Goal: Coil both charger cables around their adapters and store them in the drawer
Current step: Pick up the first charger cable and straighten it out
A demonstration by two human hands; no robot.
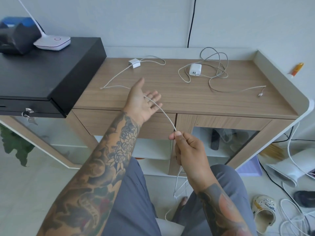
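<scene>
White charger cable [167, 117] runs from the open left hand [142, 101] down to the right hand [186, 147], in front of the front edge of the wooden counter [187, 99]. The left arm is stretched forward, the palm turned up and the fingers straight, and the cable lies across the fingers without being gripped. The right hand is lower and nearer to the body; its thumb and forefinger pinch the cable, and the other fingers are curled under it. Below this hand the cable hangs in loose loops between the knees.

This cable goes on over the counter to a small white square adapter [134, 63] near the back left corner. A larger white adapter [195, 69] lies near the back edge, more to the right, with its grey cable [216, 65] in a loose tangle around it. The wooden drawer front [105, 121] under the counter is closed. A black metal box [49, 68] stands to the left of the counter.
</scene>
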